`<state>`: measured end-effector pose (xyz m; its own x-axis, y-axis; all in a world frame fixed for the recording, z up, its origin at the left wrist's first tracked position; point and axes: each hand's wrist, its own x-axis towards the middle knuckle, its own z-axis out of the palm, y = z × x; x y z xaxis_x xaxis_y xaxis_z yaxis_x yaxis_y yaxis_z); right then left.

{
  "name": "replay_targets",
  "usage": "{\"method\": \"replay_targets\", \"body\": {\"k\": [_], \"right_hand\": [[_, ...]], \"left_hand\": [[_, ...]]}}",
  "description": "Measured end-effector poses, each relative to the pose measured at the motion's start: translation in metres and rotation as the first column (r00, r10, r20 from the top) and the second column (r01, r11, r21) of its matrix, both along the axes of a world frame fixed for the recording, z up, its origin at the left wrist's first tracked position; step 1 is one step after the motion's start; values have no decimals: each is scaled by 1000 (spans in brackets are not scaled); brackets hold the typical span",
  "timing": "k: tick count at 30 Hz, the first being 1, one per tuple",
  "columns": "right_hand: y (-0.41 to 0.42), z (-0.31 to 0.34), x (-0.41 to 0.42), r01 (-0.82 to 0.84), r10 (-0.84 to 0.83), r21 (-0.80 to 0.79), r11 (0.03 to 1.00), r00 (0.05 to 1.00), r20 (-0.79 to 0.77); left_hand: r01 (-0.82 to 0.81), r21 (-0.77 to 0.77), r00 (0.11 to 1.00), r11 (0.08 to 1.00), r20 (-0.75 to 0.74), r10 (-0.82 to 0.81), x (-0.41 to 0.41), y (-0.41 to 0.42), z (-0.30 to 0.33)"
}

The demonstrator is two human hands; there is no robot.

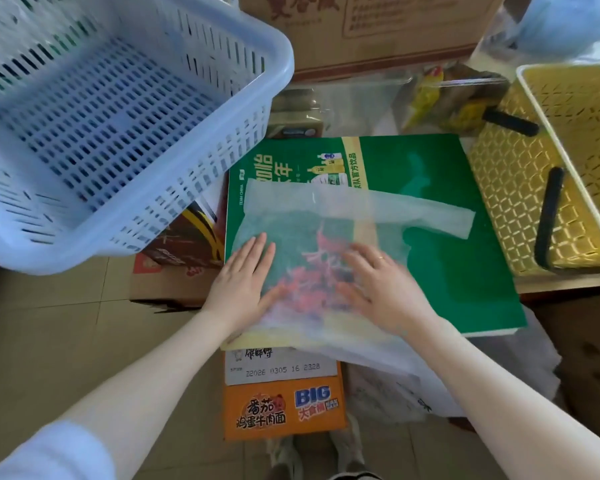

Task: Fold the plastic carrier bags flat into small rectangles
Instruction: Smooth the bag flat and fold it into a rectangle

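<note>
Pressing flat on a translucent white carrier bag [326,237], both hands lie with fingers straight and spread; neither grip is curled round anything. The left hand [246,275] rests on the bag's left part, at the left edge of the green carton [447,244] beneath it. The right hand [378,282], with a ring on one finger, rests on the bag's middle, over blurred red print that shows through the film.

The bag lies spread on top of the green carton, its near edge hanging over the carton's front. One long handle strip [413,209] stretches to the right across the green surface.

An orange noodle carton [284,407] stands under the green one, on the tiled floor [66,323]. More white plastic bags [395,386] lie crumpled just right of it, partly under the right forearm.

A pale blue slotted basket [101,126] fills the upper left, tilted toward the camera; nothing shows inside it. A yellow lattice basket [541,174] with black handles sits at the right on a desk [568,282]; its inside is mostly out of view. Behind the green carton, a clear plastic container [440,98] holds yellow packets. A brown cardboard box [378,29] stands at the back.
</note>
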<state>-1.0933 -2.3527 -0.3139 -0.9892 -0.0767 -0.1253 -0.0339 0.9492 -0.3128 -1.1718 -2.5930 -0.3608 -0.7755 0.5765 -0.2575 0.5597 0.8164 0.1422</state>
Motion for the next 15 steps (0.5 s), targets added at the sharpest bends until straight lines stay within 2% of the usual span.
{"method": "replay_targets", "body": {"k": [2, 5, 7, 9, 11, 15], "right_hand": [[-23, 4, 19, -182, 185, 44, 982, 981, -53], [-37, -11, 38, -252, 256, 137, 958, 967, -8], [-40, -20, 43, -183, 186, 100, 978, 982, -24], [-43, -24, 46, -76, 79, 71, 995, 996, -48], [-44, -26, 48, -19, 23, 78, 997, 998, -51], [-24, -30, 60, 111, -114, 113, 987, 993, 16]], "left_hand": [[-8, 45, 1000, 999, 29, 7, -4, 2, 3], [30, 250, 998, 968, 43, -42, 5, -3, 12], [159, 348, 985, 924, 7, -172, 24, -9, 17], [268, 332, 962, 904, -40, -270, 42, -17, 15], [225, 353, 973, 908, -28, -230, 50, -21, 7], [83, 504, 995, 859, 2, -97, 47, -18, 5]]}}
